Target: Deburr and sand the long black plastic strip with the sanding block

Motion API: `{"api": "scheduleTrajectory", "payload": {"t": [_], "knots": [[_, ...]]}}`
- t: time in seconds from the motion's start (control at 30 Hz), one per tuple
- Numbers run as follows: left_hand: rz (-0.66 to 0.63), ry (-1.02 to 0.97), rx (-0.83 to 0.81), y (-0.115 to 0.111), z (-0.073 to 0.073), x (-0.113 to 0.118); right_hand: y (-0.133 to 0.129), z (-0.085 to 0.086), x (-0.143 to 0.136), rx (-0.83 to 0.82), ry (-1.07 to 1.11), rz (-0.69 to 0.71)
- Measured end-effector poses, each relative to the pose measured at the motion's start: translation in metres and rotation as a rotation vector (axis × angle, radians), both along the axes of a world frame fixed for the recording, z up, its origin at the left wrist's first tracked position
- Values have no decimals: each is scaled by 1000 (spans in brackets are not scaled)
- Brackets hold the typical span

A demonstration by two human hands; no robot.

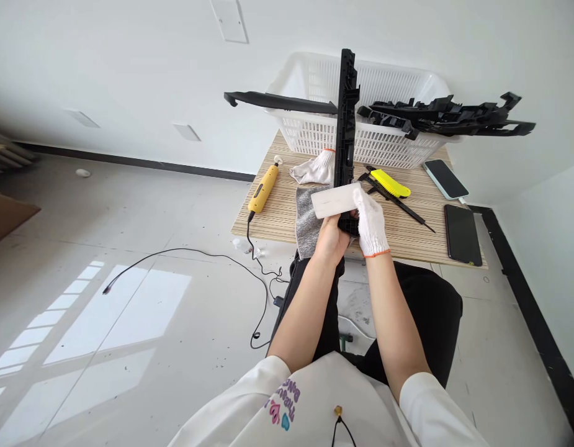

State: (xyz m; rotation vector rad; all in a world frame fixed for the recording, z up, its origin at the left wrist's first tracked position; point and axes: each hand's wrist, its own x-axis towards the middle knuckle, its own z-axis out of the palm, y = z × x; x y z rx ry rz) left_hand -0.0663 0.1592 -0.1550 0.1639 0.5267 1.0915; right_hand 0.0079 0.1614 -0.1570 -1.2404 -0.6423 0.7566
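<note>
A long black plastic trim part stands upright in front of me, its lower end gripped by my bare left hand. My right hand, in a white knitted glove with an orange cuff edge, pinches a flat white block. The block lies across the front of the black part near its bottom and hides some of it. Under the part, a grey cloth hangs over the table's front edge. A second white glove lies behind the cloth.
On the wooden table are a yellow corded rotary tool, a yellow brush, a black caliper and two phones. Behind them stands a white basket with black plastic parts sticking out. A black cable crosses the floor.
</note>
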Motion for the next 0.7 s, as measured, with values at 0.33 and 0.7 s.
{"api": "scheduleTrajectory", "payload": {"t": [0.33,0.7], "knots": [[-6,9,57,-1,-1,1,1,-2,0,8,31,-11],[-8,-7,3,-1,1,0,1,-3,0,38,92,-68]]}}
